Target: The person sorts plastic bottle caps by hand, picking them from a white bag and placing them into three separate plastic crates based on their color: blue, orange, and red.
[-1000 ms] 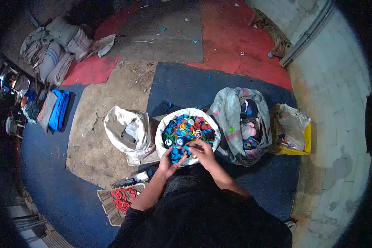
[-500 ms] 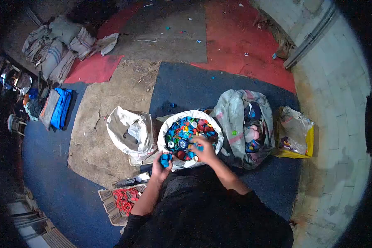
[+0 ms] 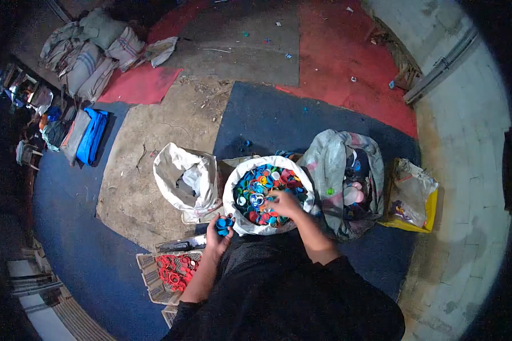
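Note:
A white woven sack (image 3: 231, 200) with a rolled rim stands in front of me, filled with loose plastic bottle caps (image 3: 263, 181) of many colours. My left hand (image 3: 215, 234) is closed around several blue bottle caps (image 3: 224, 224), beside the sack's near left rim. Inside the sack opening, my right hand (image 3: 285, 204) reaches leftward over the caps. Its fingers look bent and slightly apart at the surface of the pile; whether a cap touches the fingertips is hard to see.
Another white sack (image 3: 166, 181) stands to the left, and a grey-green sack (image 3: 324, 159) with mixed items to the right. Beyond that is a yellow-edged container (image 3: 430, 215) by the wall (image 3: 466, 148). A crate (image 3: 148, 267) holds red rings (image 3: 175, 273) at lower left.
My right hand has shifted slightly within the sack, and the blue caps that were at its fingers no longer show there. My left hand still holds blue caps. The view has shifted slightly.

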Demonstrator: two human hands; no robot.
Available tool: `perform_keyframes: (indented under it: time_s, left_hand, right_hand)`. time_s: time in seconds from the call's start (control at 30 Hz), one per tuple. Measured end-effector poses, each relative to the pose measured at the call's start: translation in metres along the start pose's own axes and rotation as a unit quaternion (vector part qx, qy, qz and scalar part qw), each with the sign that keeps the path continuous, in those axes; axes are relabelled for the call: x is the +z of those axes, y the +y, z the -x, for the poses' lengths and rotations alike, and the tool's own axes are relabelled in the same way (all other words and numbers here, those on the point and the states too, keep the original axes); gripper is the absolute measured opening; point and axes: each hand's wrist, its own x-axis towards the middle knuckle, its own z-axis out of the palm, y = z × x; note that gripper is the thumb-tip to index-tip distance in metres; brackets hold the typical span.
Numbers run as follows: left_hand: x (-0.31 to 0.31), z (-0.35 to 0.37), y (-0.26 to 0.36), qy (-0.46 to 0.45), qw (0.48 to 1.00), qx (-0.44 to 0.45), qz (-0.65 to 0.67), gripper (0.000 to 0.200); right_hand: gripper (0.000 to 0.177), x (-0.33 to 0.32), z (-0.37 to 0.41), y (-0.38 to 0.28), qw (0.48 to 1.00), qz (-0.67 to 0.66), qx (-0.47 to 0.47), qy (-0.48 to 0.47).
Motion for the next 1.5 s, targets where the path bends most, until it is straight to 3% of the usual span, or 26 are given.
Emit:
perform_keyframes:
  time_s: [0.07, 0.17, 0.4, 0.53, 0.73, 0.83, 0.93, 0.97, 1.1, 1.2, 1.3, 1.33, 1.4, 1.43, 1.5]
  left_hand:
    - [0.005, 0.006, -0.001, 0.006, 1.0, 0.019, 0.004, 0.028]
    - [0.001, 0.003, -0.001, 0.004, 1.0, 0.023, 0.012, 0.029]
    - [0.001, 0.001, 0.0, 0.0, 1.0, 0.013, 0.007, 0.032]
    - [0.0, -0.002, 0.001, -0.015, 1.0, 0.009, 0.007, 0.033]
    - [0.005, -0.009, -0.001, -0.007, 0.999, -0.006, -0.031, 0.028]
    - [0.016, -0.014, -0.007, -0.036, 0.999, -0.007, -0.025, 0.028]
    - [0.036, -0.022, -0.013, -0.06, 0.997, -0.04, -0.041, 0.028]
    - [0.045, -0.023, -0.014, -0.071, 0.995, -0.052, -0.05, 0.029]
    - [0.069, -0.033, -0.024, -0.127, 0.988, -0.067, -0.051, 0.029]
    - [0.088, -0.03, -0.029, -0.136, 0.986, -0.079, -0.056, 0.029]
    - [0.097, -0.029, -0.033, -0.151, 0.983, -0.086, -0.061, 0.03]
    - [0.099, -0.028, -0.034, -0.158, 0.982, -0.088, -0.063, 0.031]
    - [0.098, -0.03, -0.036, -0.149, 0.982, -0.088, -0.08, 0.031]
    - [0.095, -0.034, -0.037, -0.148, 0.981, -0.092, -0.08, 0.031]
    - [0.081, -0.051, -0.043, -0.177, 0.976, -0.105, -0.064, 0.03]
  right_hand:
    - [0.044, -0.015, -0.02, -0.012, 0.992, 0.088, -0.023, 0.084]
    - [0.04, -0.012, -0.055, -0.012, 0.982, 0.111, -0.035, 0.152]
    - [0.031, 0.018, -0.037, 0.023, 0.92, 0.325, -0.205, 0.072]
    - [0.027, 0.02, -0.022, 0.038, 0.94, 0.272, -0.187, 0.09]
    - [0.031, -0.004, 0.006, 0.034, 0.953, 0.015, -0.2, 0.226]
    - [0.031, -0.013, 0.011, 0.036, 0.965, -0.16, -0.1, 0.182]
    - [0.028, -0.022, 0.03, 0.011, 0.869, -0.492, 0.012, 0.06]
    - [0.032, -0.021, 0.034, 0.004, 0.817, -0.574, -0.026, 0.04]
    - [0.034, -0.029, 0.051, -0.027, 0.738, -0.666, -0.101, -0.045]
    - [0.031, -0.039, 0.063, -0.054, 0.742, -0.659, -0.109, -0.062]
    - [0.028, -0.034, 0.063, -0.057, 0.877, -0.464, -0.119, 0.043]
    - [0.027, -0.034, 0.064, -0.063, 0.905, -0.386, -0.166, 0.069]
    - [0.024, -0.028, 0.07, -0.076, 0.935, -0.22, -0.254, 0.117]
    - [0.021, -0.026, 0.079, -0.091, 0.924, -0.207, -0.294, 0.126]
    - [0.017, -0.017, 0.08, -0.097, 0.927, -0.017, -0.347, 0.144]
